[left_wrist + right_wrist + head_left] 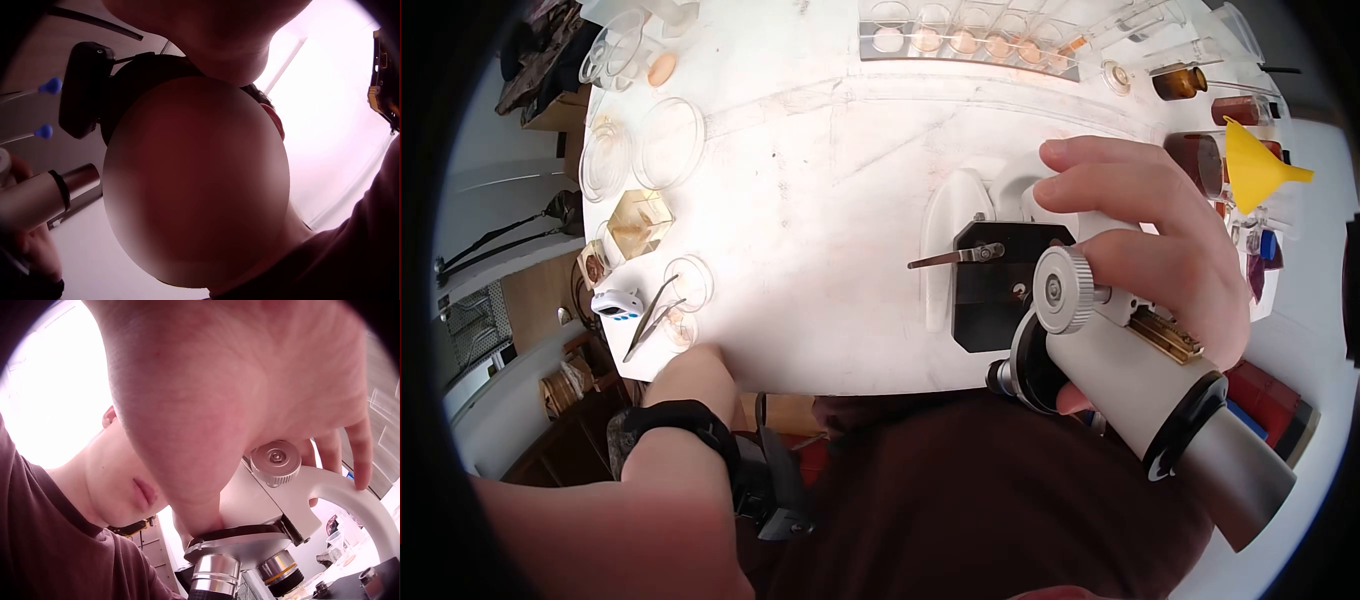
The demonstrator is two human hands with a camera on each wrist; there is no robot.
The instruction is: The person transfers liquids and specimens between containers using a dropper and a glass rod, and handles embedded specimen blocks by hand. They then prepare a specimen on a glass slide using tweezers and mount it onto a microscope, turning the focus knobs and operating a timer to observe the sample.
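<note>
A white microscope (1115, 395) stands at the right front of the table, its eyepiece end slanting toward the person. My right hand (1175, 235) grips it around the arm and tube, thumb on the near side and fingers spread over the far side. A round white knob (1064, 290) sits just below the index finger. Silver objectives (215, 574) show beneath the thumb in the right wrist view. The black stage (995, 310) carries a metal clip (960, 255). At the table's left front edge is my left hand (698, 368), fingers hidden, near tweezers (650, 322) and a small dish (690, 283).
Glass dishes (670, 143) and a yellowish hexagonal block (640, 222) lie on the left, near a white-and-blue device (616, 303). A rack (970, 65) with tubes stands at the back. A yellow funnel (1258, 170), brown bottle (1178, 84) and jars crowd the right edge.
</note>
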